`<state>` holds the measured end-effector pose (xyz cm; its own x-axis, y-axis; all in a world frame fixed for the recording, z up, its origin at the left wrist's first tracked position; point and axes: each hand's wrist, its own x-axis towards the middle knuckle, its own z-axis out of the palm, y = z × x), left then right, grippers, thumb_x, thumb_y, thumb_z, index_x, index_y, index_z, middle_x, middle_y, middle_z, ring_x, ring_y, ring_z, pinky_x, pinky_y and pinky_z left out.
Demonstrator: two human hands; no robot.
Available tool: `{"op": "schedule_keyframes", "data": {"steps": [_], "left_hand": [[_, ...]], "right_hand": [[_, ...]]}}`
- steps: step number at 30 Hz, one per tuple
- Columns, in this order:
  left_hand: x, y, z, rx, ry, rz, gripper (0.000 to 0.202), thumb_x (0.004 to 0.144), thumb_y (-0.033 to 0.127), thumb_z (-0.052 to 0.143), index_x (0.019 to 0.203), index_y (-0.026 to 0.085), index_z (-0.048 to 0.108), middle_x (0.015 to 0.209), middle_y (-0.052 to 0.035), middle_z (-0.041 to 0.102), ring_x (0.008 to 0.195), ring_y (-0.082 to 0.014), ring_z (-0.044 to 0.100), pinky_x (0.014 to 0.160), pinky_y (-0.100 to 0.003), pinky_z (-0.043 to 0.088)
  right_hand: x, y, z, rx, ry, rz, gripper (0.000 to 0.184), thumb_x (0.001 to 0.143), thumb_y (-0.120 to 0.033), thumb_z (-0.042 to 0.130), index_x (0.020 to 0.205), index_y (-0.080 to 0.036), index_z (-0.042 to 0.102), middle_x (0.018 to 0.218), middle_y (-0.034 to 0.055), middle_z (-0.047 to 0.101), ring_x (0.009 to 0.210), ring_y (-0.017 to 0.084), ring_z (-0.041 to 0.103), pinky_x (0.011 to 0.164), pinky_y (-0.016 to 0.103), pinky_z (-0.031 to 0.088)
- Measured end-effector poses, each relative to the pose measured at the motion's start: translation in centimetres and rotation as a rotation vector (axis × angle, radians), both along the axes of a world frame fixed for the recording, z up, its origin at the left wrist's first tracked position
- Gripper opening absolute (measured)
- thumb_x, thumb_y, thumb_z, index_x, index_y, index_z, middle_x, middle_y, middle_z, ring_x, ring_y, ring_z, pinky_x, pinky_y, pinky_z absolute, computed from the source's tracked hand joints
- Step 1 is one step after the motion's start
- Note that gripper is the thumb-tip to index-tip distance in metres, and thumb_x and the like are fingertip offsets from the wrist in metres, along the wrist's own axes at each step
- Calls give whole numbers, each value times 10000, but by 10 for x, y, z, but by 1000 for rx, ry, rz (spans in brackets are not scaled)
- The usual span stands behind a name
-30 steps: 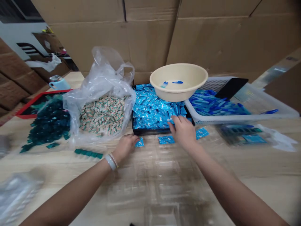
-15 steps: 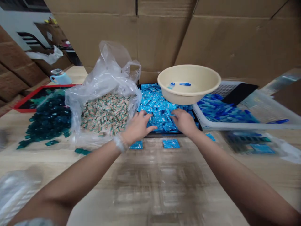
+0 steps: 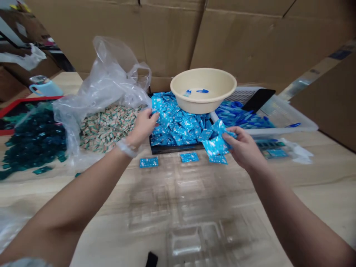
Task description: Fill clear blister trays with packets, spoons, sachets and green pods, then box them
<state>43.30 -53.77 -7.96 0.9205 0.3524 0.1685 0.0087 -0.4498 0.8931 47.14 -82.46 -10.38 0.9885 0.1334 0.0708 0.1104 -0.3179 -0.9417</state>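
Observation:
My right hand [image 3: 243, 148] is closed on a bunch of small blue packets [image 3: 215, 142], lifted just in front of the black tray [image 3: 178, 148]. The tray is heaped with more blue packets [image 3: 178, 122]. My left hand [image 3: 143, 126] is raised at the tray's left edge with its fingers closed on a few blue packets [image 3: 155, 105]. Two single blue packets [image 3: 148, 162] lie on the wooden table in front of the tray. Clear plastic blister trays [image 3: 189, 222] lie on the table nearest me.
A cream bowl [image 3: 203, 89] with small blue pieces rests on the tray's back. A clear bag of beige packets [image 3: 102, 126] stands to the left, beside a pile of dark green packets [image 3: 30, 142]. A white basket [image 3: 278, 115] of blue items is at right. Cardboard boxes form the back wall.
Both hands dug into the blue packet heap, then lifted: the right hand came back toward me with a bunch, the left rose at the tray's left edge holding a few.

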Motion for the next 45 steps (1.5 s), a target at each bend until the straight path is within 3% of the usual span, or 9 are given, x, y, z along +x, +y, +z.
{"op": "schedule_keyframes", "data": {"steps": [4, 7, 10, 17, 22, 28, 33, 39, 45], "left_hand": [[-100, 4, -15, -456, 390, -273, 224, 666, 346, 582, 728, 132, 568, 686, -6, 570, 627, -123, 529, 628, -255, 450], [-162, 7, -47, -356, 567, -310, 182, 658, 320, 578, 666, 139, 558, 620, 20, 545, 567, -110, 488, 551, -215, 403], [-187, 8, -74, -104, 498, -232, 134, 651, 268, 576, 690, 140, 561, 618, 27, 540, 576, -117, 482, 544, -210, 382], [-175, 12, -66, 105, 269, -397, 348, 670, 140, 515, 1004, 190, 600, 942, -38, 627, 884, -201, 551, 817, -302, 404], [-162, 15, -51, 129, 258, -624, 518, 656, 105, 523, 1149, 266, 524, 1137, -15, 573, 1069, -227, 492, 948, -361, 338], [-175, 20, -69, 512, 96, -792, 538, 735, 92, 492, 1244, 243, 402, 1282, -83, 422, 1162, -207, 406, 963, -368, 333], [-186, 21, -84, 732, 18, -632, 371, 804, 233, 479, 1174, 220, 461, 1224, -104, 442, 1131, -236, 401, 934, -400, 340], [-153, -18, -88, 736, 195, -318, 272, 752, 312, 552, 964, 143, 575, 1006, -115, 533, 980, -254, 473, 845, -386, 376], [-139, -18, -83, 482, 121, -365, 94, 773, 225, 499, 752, 152, 555, 786, -36, 579, 780, -172, 529, 735, -306, 402]], "right_hand": [[-62, -17, -17, 276, 352, -34, 325, 543, -374, 682, 742, -216, 479, 618, -39, 513, 466, 84, 448, 437, 220, 378], [-99, -7, -36, 347, 484, -114, 344, 514, -359, 705, 739, -212, 490, 597, -46, 509, 447, 82, 447, 427, 218, 382], [-126, 13, -51, 394, 497, -124, 355, 522, -372, 702, 749, -214, 480, 587, -50, 500, 452, 84, 446, 431, 215, 383], [-145, 16, -71, 194, 86, -365, 314, 613, -393, 628, 803, -199, 470, 643, -46, 479, 540, 87, 442, 529, 222, 379], [-145, 25, -82, 10, -7, -296, 262, 692, -409, 518, 826, -193, 452, 647, -27, 471, 568, 116, 448, 549, 251, 395], [-148, 36, -93, -318, -152, -182, 222, 734, -375, 454, 833, -182, 501, 738, 41, 547, 688, 179, 505, 656, 315, 414], [-142, 38, -93, -537, -240, -81, 228, 767, -331, 415, 854, -171, 552, 812, 86, 578, 781, 214, 514, 723, 349, 403], [-155, 21, -59, -452, -276, -129, 248, 781, -330, 426, 931, -154, 518, 880, 97, 581, 804, 209, 530, 721, 341, 414], [-219, -8, -35, -418, 41, 462, 155, 767, -266, 503, 899, -206, 558, 848, 28, 604, 770, 161, 558, 687, 278, 435]]}}
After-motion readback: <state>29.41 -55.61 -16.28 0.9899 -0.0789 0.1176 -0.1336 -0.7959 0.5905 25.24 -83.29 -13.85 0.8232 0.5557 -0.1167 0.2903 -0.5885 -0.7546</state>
